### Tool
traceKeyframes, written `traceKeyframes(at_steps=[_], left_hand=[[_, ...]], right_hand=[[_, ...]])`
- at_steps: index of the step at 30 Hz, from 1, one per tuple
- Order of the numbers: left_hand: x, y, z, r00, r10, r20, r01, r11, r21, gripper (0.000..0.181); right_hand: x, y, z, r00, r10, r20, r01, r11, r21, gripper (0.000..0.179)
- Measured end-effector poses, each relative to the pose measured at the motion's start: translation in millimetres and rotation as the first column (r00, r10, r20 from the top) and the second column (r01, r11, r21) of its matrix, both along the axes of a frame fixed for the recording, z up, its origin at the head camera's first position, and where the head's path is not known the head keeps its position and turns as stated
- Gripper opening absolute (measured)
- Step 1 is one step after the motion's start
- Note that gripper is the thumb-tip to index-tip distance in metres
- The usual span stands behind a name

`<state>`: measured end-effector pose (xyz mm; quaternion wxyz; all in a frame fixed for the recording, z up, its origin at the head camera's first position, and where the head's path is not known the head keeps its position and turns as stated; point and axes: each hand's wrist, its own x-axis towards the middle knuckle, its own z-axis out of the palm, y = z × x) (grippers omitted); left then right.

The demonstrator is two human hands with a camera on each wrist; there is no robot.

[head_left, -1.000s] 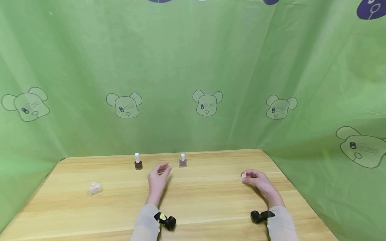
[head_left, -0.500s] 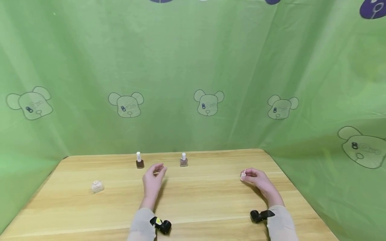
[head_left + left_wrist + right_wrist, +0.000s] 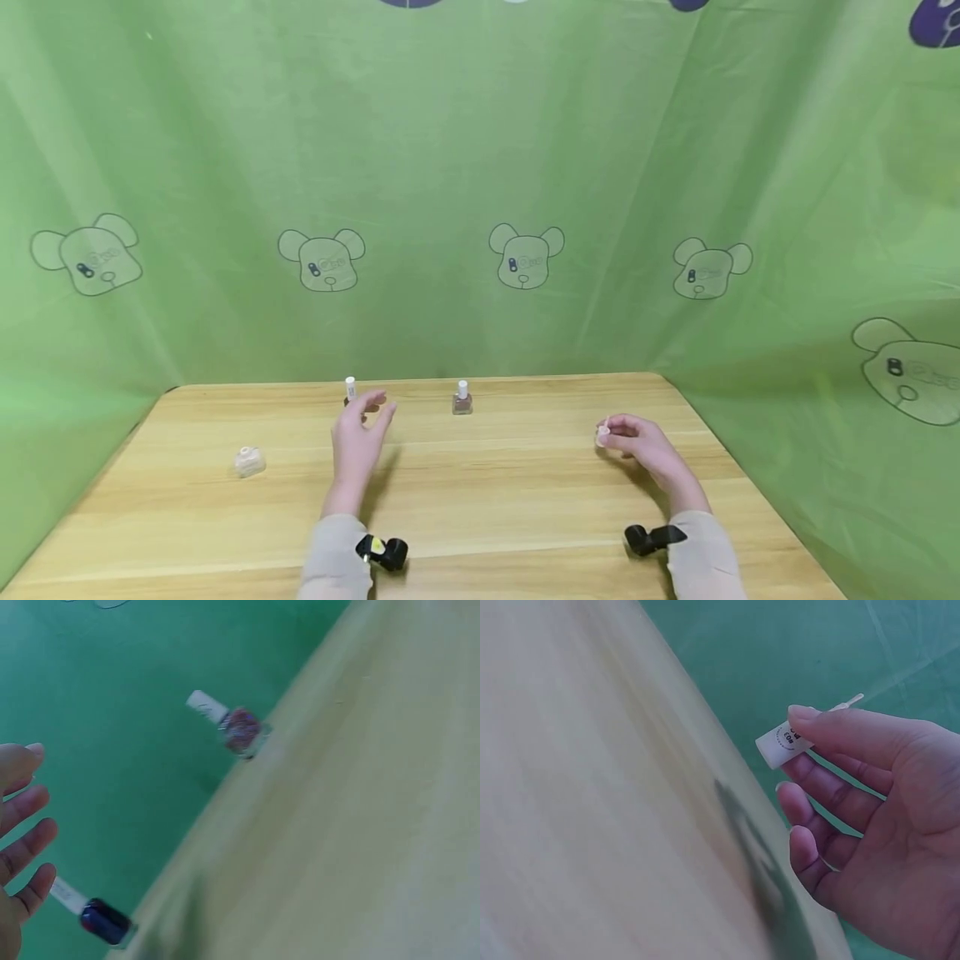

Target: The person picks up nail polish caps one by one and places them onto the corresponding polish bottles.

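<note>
My right hand [image 3: 643, 446] pinches a white nail polish cap [image 3: 780, 748] between thumb and fingers. Its thin brush [image 3: 853, 700] sticks out past the thumb, pointing away from the table. My left hand [image 3: 356, 437] holds nothing; its fingers [image 3: 30, 847] are apart and relaxed above the table. Just beyond it a dark nail polish bottle [image 3: 106, 921] with a tall white cap stands upright, partly hidden by the hand in the head view. Left of that hand sits a capless clear, pale nail polish bottle [image 3: 251, 463]. A mauve nail polish bottle [image 3: 462, 404], capped in white, stands upright at the back.
The wooden table [image 3: 480, 508] ends at a green curtain [image 3: 427, 317] printed with bear heads, which also runs along both sides. Black wrist cameras [image 3: 384, 552] sit on both sleeves.
My left hand has moved left, from between the two capped bottles to in front of the dark one. My right hand stays nearly still with the cap. The head view has shifted slightly.
</note>
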<state>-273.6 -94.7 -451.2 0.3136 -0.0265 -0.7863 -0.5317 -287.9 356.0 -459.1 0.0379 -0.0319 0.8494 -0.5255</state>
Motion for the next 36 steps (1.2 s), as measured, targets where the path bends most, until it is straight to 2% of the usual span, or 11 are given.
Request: traceKeyframes(at_steps=[7,16,20,30,36], left_hand=[[7.7,-18.8,19.1,0.998,0.022,0.056,-0.020,0.999,-0.038,0.032],[15.8,-46.5,33.9,0.991,0.029,0.129,-0.020,0.997,-0.069,0.038],[19.6,-58.3,38.9,0.991,0.056,0.123,-0.046,0.996,-0.081,0.039],[29.0,-84.6,41.9,0.985,0.135,0.103,-0.128,0.989,-0.068,0.041],[32.7,-97.4,36.6,0.979,0.177,0.102,-0.173,0.984,-0.042,0.041]], right_hand=[[2.5,-9.3,9.6,1.000,0.017,-0.015,-0.016,1.000,0.019,0.041],[8.3,-29.3,27.5,0.988,0.099,-0.115,-0.092,0.994,0.063,0.038],[10.8,-40.5,36.2,0.986,0.104,-0.129,-0.093,0.992,0.089,0.037],[9.4,-65.3,40.2,0.970,0.145,-0.197,-0.112,0.979,0.170,0.030],[10.3,-75.9,36.4,0.967,0.165,-0.197,-0.125,0.971,0.202,0.029]])
